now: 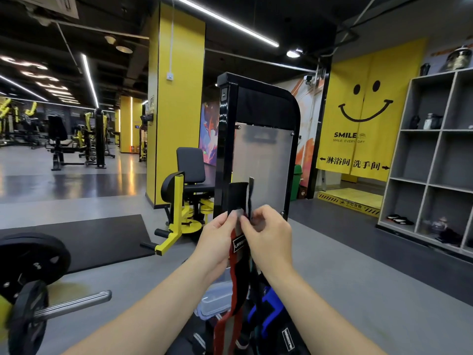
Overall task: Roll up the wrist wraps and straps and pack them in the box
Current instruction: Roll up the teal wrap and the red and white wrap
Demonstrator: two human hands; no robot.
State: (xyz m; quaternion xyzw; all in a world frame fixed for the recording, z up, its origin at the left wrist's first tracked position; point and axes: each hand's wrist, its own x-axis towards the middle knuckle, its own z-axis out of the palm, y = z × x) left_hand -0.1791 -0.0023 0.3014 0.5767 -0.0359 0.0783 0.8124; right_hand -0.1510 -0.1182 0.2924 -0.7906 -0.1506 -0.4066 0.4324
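Nearest, at the bottom edge btwn the forearms, a heap of straps [266, 313] lies in blue, black and grey; what it rests on is out of view. Just left of that heap sits a clear plastic box [216, 298], partly hidden by the left forearm, contents not readable.

Both hands are raised at chest height, close together. Left hand [217, 242] pinches the upper part of a red-and-black wrist wrap [236, 278], thumb on the front, fingers curled behind. Right hand [268, 234] pinches the same wrap just beside it, thumb and forefinger closed on the fabric. The wrap's black velcro end [238, 196] stands upright above the fingertips, w/ a thin thumb loop [250, 196] beside it; the long red tail hangs down past a white-lettered label to the heap. The text on the label is too blurred to read, prob. a brand name.

Left foreground: a barbell [74, 302] w/ black plates on a dark floor mat [102, 239].

Behind the hands stands a black weight-stack machine [256, 139] w/ a yellow-framed seat [190, 165]. Farther right, grey cubby shelves [432, 160] hold bottles and shoes, and a yellow smiley curtain [363, 108] hangs over a doorway. A yellow pillar [176, 98] and more gym machines fill the far left.
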